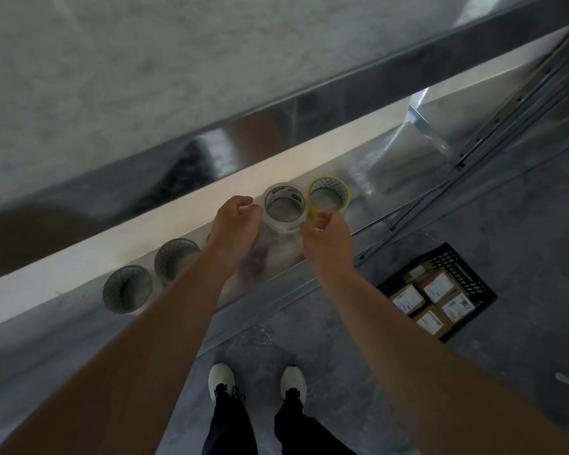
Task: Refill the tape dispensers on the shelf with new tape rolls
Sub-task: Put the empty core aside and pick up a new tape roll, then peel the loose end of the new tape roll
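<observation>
While the clear tape roll (284,206) sits mid-frame on the metal shelf (372,169), just beside a yellow roll (329,194), left hand (235,221) & right hand (329,239) flank it, fingers curled; whether either grips it: can't tell.

One view only: head-worn, wide-angle. It looks forward and steeply down from standing height, so the wearer's shoes (222,377) sit at bottom centre on the floor (326,326). The shelf (372,169) crosses the frame as a diagonal band from lower left to upper right. The clear tape roll (284,208) lies near frame centre, at arm's reach. A crate (473,274) is lower right, farther from the lens.
</observation>
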{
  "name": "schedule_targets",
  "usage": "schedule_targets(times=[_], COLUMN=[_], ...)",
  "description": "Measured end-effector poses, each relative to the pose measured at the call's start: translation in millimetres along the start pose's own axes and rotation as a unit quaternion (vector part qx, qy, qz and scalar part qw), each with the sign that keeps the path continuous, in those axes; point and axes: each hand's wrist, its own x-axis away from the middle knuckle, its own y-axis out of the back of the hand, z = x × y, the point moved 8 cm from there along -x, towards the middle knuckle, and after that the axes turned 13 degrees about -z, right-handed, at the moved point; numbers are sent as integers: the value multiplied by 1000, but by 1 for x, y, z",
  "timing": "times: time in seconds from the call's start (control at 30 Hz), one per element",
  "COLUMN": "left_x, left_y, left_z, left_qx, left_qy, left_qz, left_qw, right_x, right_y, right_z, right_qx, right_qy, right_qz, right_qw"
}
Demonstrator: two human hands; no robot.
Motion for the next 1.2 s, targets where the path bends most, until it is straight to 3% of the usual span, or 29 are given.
schedule_targets(times=[0.17,0.47,0.73,0.9,1.07,1.2], left_x=[-13,1,1,2,11,27], left_y=[-15,-24,-31,-15,2,14], left_z=[17,16,20,23,13,-6], left_qx=[10,54,93,147,198,235], left_qy=[24,62,97,118,91,70], left_qz=[8,32,33,-27,-50,-45], left_qw=[1000,996,990,982,975,968], right_x=[-9,-3,-7,-3,6,20], right_y=[-11,-26,-28,-27,-16,-11], right_z=[-3,3,3,5,19,36], right_qx=[50,9,-8,-43,-113,-146], right_qy=[6,4,5,-1,-12,30], right_qz=[49,94,81,81,56,65], right_qw=[997,996,997,996,992,987])
